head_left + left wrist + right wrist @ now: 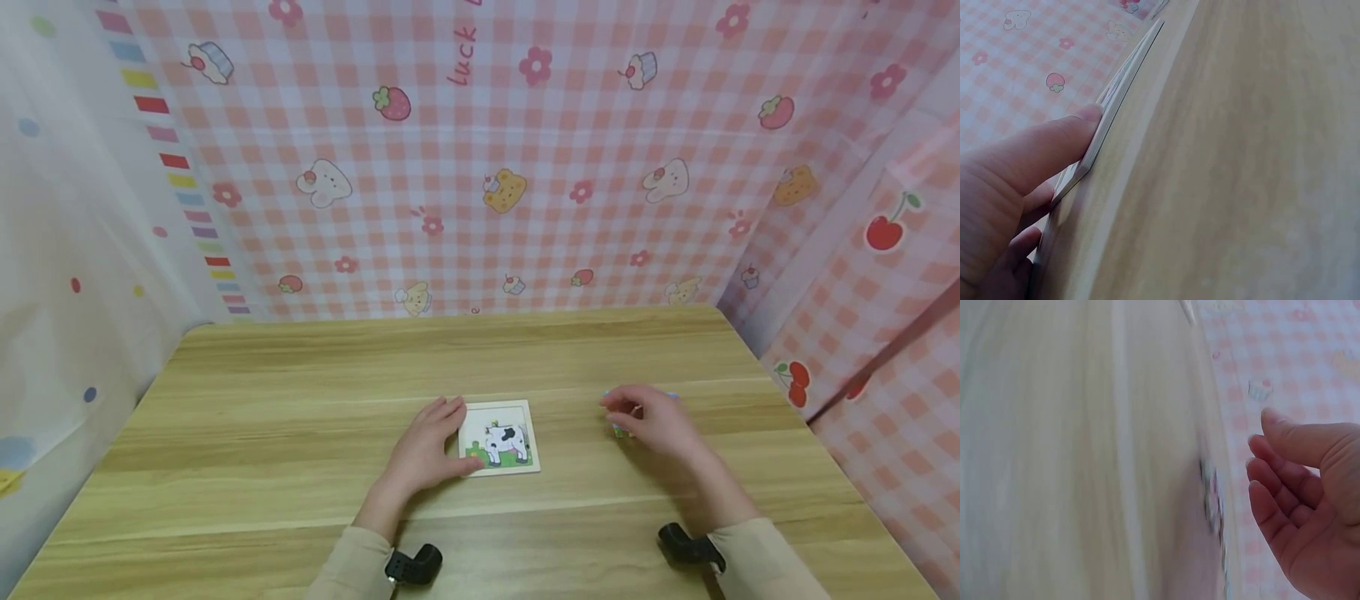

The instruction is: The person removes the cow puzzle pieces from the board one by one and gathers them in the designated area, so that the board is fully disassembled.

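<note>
A square cow puzzle board (491, 412) with a pale wooden rim lies flat on the table. It shows a black-and-white cow on green grass, with a blank pale area above. My left hand (427, 446) holds the board at its left side, thumb on the lower left rim and fingers along the left edge; the left wrist view shows the thumb (1066, 140) against the rim. To the right, my right hand (652, 421) hovers over colourful puzzle pieces (621, 432), mostly hidden beneath it. In the right wrist view its fingers are loosely curved, apart from the blurred pieces (1211, 497), holding nothing.
The wood-grain table (300, 375) runs back to a pink checked cloth (450, 242) hanging behind it. More cloth hangs at the left and right sides. Each wrist wears a black strapped device, as on the left wrist (414, 567).
</note>
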### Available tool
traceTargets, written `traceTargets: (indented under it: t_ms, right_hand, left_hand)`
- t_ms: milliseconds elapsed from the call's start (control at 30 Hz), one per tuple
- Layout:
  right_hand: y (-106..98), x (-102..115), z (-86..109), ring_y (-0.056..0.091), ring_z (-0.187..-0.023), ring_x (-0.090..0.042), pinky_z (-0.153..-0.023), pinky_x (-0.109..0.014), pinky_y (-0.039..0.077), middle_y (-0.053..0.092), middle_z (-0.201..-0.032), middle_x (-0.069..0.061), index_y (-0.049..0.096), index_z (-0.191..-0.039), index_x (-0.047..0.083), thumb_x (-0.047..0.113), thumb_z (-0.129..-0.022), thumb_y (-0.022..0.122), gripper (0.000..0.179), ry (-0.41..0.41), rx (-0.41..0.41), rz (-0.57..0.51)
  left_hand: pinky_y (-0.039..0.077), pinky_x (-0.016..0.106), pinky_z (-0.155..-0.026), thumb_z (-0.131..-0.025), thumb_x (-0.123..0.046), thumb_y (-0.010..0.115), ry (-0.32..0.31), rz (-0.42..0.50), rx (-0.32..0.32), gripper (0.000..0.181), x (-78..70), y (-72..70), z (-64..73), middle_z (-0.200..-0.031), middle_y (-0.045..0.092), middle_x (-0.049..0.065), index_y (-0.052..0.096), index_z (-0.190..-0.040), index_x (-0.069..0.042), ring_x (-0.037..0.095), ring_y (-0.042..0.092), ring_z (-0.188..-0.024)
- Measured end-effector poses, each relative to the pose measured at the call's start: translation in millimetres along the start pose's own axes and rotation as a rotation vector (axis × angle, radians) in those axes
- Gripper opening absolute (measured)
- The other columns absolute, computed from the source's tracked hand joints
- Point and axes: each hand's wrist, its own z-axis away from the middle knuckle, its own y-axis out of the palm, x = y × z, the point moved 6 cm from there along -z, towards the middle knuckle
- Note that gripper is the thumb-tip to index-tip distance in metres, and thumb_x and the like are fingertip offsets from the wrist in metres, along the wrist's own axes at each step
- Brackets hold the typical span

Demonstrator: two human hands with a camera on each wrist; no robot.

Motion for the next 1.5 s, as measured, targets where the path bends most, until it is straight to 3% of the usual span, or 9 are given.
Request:
traceTargets:
  t_ms: [267,633,833,1167,1300,1500]
  right_hand:
    - [30,27,-13.4,0.06,-0.083,-0.01,-0.073,-0.027,0.053,0.069,-0.091,-0.003,0.072,-0.102,0.003,0.003,-0.087,0.072,0.014,-0.076,0.085,-0.054]
    - [68,58,-32.5,0.059,-0.084,-0.008,-0.075,-0.025,0.052,0.069,-0.093,0.002,0.073,-0.104,0.01,0.009,-0.087,0.074,0.017,-0.121,0.189,-0.102]
    - [83,70,-38.5,0.06,-0.085,-0.009,-0.076,-0.025,0.052,0.069,-0.094,0.003,0.073,-0.106,0.011,0.009,-0.088,0.073,0.018,-0.156,0.21,-0.099]
    - [99,79,-42.8,0.059,-0.086,-0.01,-0.076,-0.024,0.052,0.068,-0.096,-0.001,0.072,-0.109,0.007,0.008,-0.087,0.074,0.022,-0.17,0.246,-0.103]
    - [101,84,-46.0,0.06,-0.086,-0.011,-0.077,-0.023,0.052,0.068,-0.098,-0.001,0.072,-0.11,0.008,0.008,-0.087,0.075,0.023,-0.197,0.266,-0.072]
    - [110,90,-54.4,0.058,-0.092,-0.011,-0.084,-0.028,0.051,0.067,-0.106,0.0,0.073,-0.112,0.011,0.013,-0.086,0.077,0.027,-0.267,0.36,0.037]
  left_hand:
    - [0.027,0.051,-0.119,-0.077,-0.053,0.079,-0.007,-0.008,-0.013,0.091,-3.2,-0.6,-4.0,-0.153,0.043,0.015,0.049,-0.144,0.0,0.037,0.033,-0.145]
    - [0.033,0.049,-0.116,-0.07,-0.049,0.086,0.052,-0.032,-0.055,0.097,-26.2,0.5,-14.0,-0.147,0.049,0.02,0.049,-0.142,0.004,0.038,0.044,-0.136]
    - [0.036,0.046,-0.114,-0.069,-0.049,0.086,0.043,-0.077,-0.066,0.095,-29.2,4.4,-16.8,-0.145,0.052,0.017,0.051,-0.141,0.002,0.034,0.046,-0.134]
    - [0.036,0.048,-0.114,-0.072,-0.044,0.086,0.035,-0.04,-0.065,0.092,-28.0,8.0,-16.3,-0.145,0.051,0.02,0.05,-0.141,0.005,0.037,0.045,-0.134]
    - [0.035,0.047,-0.114,-0.072,-0.045,0.086,0.057,-0.03,-0.078,0.091,-25.3,9.3,-15.4,-0.144,0.052,0.02,0.051,-0.139,0.006,0.037,0.046,-0.134]
    - [0.036,0.048,-0.114,-0.072,-0.046,0.085,0.084,-0.04,-0.093,0.09,-20.9,9.8,-15.1,-0.143,0.054,0.019,0.053,-0.138,0.007,0.038,0.046,-0.133]
